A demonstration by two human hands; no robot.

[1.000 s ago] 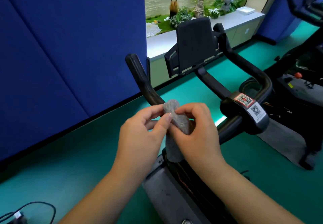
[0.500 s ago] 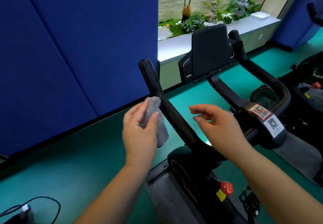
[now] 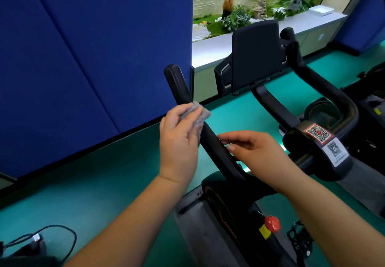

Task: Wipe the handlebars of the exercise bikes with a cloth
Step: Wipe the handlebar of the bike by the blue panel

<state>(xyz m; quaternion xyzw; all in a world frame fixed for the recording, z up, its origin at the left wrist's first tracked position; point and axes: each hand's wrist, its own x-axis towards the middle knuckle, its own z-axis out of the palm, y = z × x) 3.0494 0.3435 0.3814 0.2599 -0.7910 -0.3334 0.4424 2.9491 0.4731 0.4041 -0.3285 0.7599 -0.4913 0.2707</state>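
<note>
Pressing grey cloth (image 3: pixel 195 117) on left handlebar (image 3: pixel 181 87), left hand (image 3: pixel 179 139)

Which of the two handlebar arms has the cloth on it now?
The left arm: the left hand presses the grey cloth against it. The right arm is bare.

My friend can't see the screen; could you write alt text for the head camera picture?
A left hand presses a grey cloth against the left handlebar of a black exercise bike, while the right hand hovers open beside the bar. Blue wall panels stand behind.
</note>
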